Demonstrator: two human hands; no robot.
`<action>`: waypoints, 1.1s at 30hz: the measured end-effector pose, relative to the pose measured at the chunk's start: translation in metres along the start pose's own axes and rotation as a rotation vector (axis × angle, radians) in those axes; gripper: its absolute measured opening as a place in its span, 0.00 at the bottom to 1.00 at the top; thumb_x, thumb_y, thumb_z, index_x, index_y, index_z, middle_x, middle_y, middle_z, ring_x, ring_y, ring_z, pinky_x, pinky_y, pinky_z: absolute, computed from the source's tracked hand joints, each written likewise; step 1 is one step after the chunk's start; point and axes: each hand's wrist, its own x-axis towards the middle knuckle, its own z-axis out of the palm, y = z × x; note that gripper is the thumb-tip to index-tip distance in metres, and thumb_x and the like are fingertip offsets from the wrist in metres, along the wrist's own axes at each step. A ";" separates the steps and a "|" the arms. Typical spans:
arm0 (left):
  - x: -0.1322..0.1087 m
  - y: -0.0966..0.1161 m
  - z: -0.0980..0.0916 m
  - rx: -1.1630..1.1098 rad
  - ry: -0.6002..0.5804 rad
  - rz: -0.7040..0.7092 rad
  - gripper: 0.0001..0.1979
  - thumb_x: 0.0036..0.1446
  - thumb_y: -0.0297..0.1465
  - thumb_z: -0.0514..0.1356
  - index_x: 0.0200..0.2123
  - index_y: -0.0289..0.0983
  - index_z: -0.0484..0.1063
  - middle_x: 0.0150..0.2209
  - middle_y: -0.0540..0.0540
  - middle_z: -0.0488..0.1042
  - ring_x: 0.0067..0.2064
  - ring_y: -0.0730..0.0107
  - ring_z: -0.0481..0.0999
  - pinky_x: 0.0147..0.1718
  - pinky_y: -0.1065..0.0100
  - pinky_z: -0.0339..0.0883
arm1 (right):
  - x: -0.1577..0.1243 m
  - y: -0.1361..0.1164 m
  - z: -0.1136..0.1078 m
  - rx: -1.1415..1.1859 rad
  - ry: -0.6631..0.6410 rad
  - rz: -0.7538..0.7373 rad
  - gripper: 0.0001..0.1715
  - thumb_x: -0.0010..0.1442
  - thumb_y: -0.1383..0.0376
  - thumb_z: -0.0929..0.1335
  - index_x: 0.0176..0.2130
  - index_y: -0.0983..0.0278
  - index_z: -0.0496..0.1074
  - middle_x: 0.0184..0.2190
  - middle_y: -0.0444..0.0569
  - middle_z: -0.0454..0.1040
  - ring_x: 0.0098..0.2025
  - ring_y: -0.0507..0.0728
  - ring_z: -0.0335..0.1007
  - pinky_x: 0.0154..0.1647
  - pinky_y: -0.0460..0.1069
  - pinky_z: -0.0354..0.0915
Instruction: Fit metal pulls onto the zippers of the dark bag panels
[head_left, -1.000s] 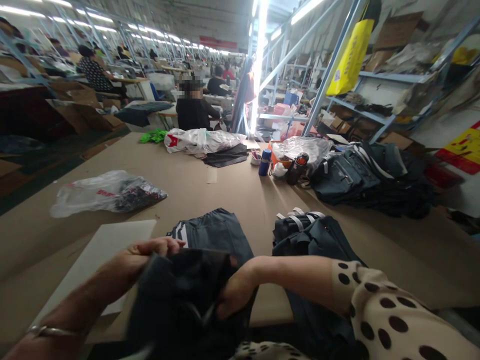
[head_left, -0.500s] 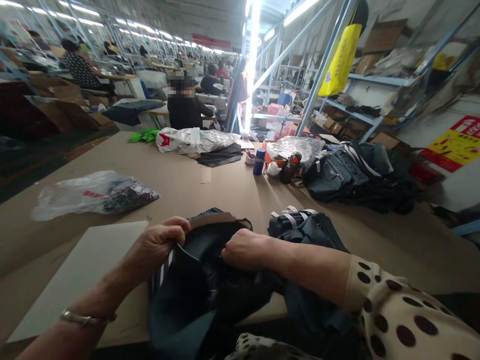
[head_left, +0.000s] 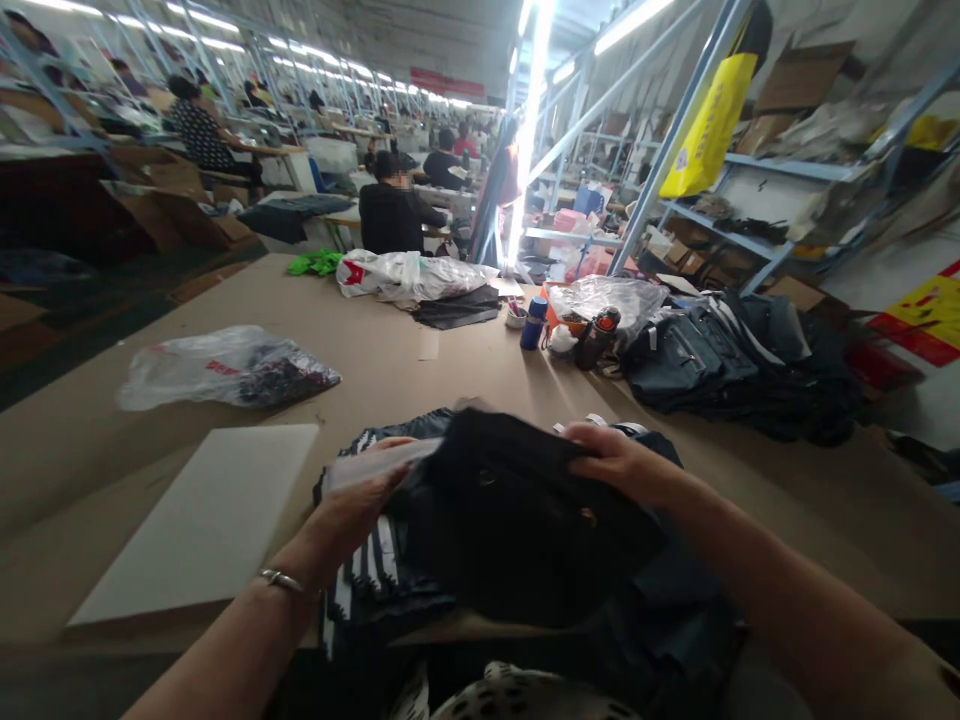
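Observation:
A dark bag [head_left: 517, 520] is held up in front of me, with a small metal fitting on the face turned to me. My right hand [head_left: 619, 462] is closed on its upper right edge, thumb and fingers pinching the cloth. At the left side of the bag my left hand [head_left: 364, 500] is closed on it, its fingertips partly hidden by a pale, blurred strip [head_left: 390, 460]. Under the left hand lies a pile of dark pieces with white straps [head_left: 367, 565]. Another dark bag [head_left: 660, 445] with white straps shows behind my right hand.
A white board [head_left: 202, 510] and a clear plastic bag [head_left: 225, 368] lie on the table at left. Farther back stand a blue bottle [head_left: 533, 323] and a dark flask [head_left: 596, 338]. Dark bags [head_left: 720, 350] are heaped at right, near shelving. Several people sit at work beyond.
The bag has turned from showing its open mouth to showing a dark outer face. My right hand has moved from inside the mouth to the upper right edge. The view has shifted slightly left.

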 end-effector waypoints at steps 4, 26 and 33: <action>-0.011 -0.057 -0.015 0.048 0.031 -0.197 0.14 0.59 0.38 0.54 0.42 0.33 0.67 0.35 0.47 0.72 0.32 0.73 0.73 0.32 0.66 0.71 | -0.084 0.063 -0.083 0.024 0.415 0.156 0.23 0.52 0.55 0.68 0.47 0.58 0.67 0.45 0.58 0.71 0.41 0.62 0.72 0.38 0.54 0.69; 0.000 -0.102 0.014 0.446 -0.091 -0.449 0.15 0.56 0.39 0.57 0.42 0.35 0.69 0.42 0.45 0.72 0.41 0.67 0.73 0.40 0.60 0.69 | 0.146 0.099 0.220 -0.414 -0.069 0.040 0.21 0.52 0.62 0.66 0.46 0.67 0.71 0.42 0.54 0.73 0.44 0.59 0.69 0.45 0.49 0.63; -0.037 -0.102 0.020 0.092 -0.193 -0.480 0.12 0.58 0.38 0.55 0.38 0.34 0.69 0.27 0.52 0.70 0.24 0.79 0.67 0.23 0.72 0.66 | 0.186 0.105 0.260 -0.493 0.005 0.223 0.32 0.50 0.60 0.70 0.51 0.73 0.64 0.50 0.65 0.65 0.53 0.68 0.63 0.51 0.61 0.58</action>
